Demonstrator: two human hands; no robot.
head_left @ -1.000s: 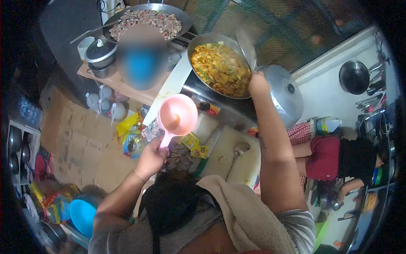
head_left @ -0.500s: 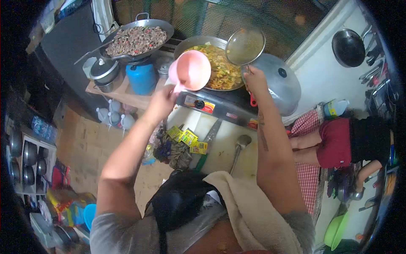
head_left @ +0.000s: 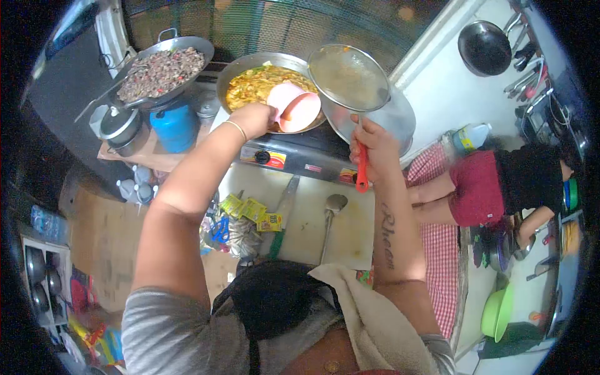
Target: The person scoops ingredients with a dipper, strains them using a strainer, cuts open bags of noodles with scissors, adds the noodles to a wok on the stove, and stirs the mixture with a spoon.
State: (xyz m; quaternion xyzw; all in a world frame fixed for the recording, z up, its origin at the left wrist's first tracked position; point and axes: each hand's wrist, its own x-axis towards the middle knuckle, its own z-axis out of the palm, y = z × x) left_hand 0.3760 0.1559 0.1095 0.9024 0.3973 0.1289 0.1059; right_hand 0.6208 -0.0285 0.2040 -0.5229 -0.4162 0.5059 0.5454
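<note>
Your left hand (head_left: 253, 120) is clamped round the handle of the pink dipper (head_left: 301, 111), its cup just right of those fingers, tilted over the near side of the wok (head_left: 289, 62). Right of the wok, your right hand (head_left: 377, 150) grips the strainer (head_left: 349, 77), long axis pointing away from you. The stove (head_left: 294, 161) carries the wok; a pale worktop (head_left: 306, 240) lies nearer you.

The pan (head_left: 290, 61) sits on the stove (head_left: 294, 155), the wok (head_left: 175, 93) to its left. Below the wok stands the tank (head_left: 174, 128), the pot (head_left: 120, 127) left of it. The dipper (head_left: 294, 106) is over the pan; right of it, the strainer (head_left: 348, 75) is before the lid (head_left: 400, 125). On the near counter (head_left: 306, 231) lies the ladle (head_left: 336, 203), packets (head_left: 253, 210) to its left.
</note>
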